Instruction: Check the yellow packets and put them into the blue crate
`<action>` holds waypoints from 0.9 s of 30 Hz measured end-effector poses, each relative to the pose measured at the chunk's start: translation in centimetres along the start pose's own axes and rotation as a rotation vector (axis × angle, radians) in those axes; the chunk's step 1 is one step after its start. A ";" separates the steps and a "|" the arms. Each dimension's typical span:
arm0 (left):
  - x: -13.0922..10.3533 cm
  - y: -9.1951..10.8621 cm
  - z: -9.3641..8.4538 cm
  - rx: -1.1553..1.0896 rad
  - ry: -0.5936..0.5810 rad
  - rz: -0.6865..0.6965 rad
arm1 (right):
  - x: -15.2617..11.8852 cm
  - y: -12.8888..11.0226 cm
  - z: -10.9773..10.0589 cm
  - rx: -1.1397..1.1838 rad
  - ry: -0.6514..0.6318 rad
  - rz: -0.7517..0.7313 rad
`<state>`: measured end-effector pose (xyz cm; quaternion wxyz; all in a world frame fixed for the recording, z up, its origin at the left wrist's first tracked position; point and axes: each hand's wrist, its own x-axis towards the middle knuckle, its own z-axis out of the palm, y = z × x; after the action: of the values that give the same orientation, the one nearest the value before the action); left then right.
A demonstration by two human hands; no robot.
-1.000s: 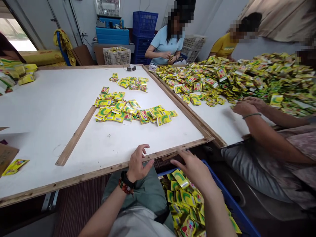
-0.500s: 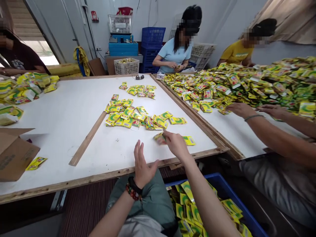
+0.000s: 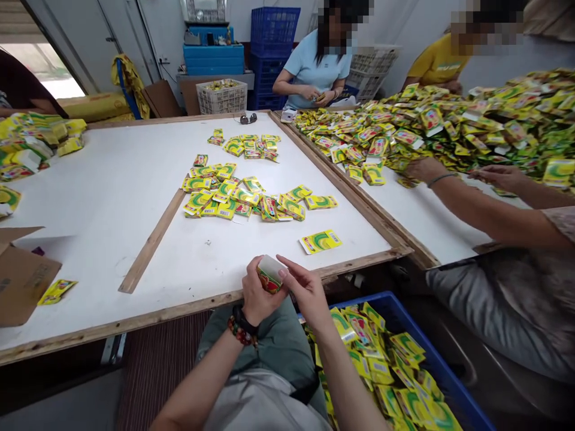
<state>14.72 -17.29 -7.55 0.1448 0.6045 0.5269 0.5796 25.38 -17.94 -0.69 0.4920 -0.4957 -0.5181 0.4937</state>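
My left hand [image 3: 257,300] is wrapped round a small carton [image 3: 269,281] just over the table's near edge. The carton is tilted, with a printed red and green side towards me and a plain white flap standing at its top. From the right, my right hand [image 3: 311,294] pinches the flap side, thumb on its edge and forefinger stretched behind it. A single flat yellow carton [image 3: 321,241] lies on the table beyond my right hand. Farther off is a loose group of yellow-green cartons [image 3: 227,190], with a smaller group [image 3: 254,146] behind it.
A blue crate [image 3: 442,359] full of cartons stands below the table at my right. A wooden strip [image 3: 153,242] crosses the white tabletop [image 3: 130,167]. An open cardboard box [image 3: 29,284] is at left. A co-worker's hands [image 3: 424,170] work beside a large carton heap [image 3: 485,131].
My right hand has brought a carton from the table back to my left hand, which has closed round it. The view has tipped downward a little.
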 end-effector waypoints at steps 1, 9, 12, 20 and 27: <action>-0.1 -0.1 0.1 0.019 0.037 0.011 | -0.2 0.3 0.4 -0.072 0.077 -0.027; 0.1 -0.1 0.0 0.006 0.015 0.230 | 0.1 0.2 0.4 -0.090 -0.075 -0.107; 0.5 0.3 -0.3 -0.044 -0.080 0.151 | -0.1 0.1 0.4 -0.204 -0.094 -0.273; 1.3 0.9 -0.6 0.069 -0.339 -0.050 | 0.6 0.3 0.8 -0.447 0.141 -0.261; 1.4 0.5 -0.3 -0.030 -0.246 -0.128 | 0.9 0.3 1.0 -0.473 -0.138 -0.338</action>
<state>14.34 -16.52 -6.35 0.2540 0.6338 0.5339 0.4987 24.41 -17.08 -1.03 0.4019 -0.4687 -0.7259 0.3030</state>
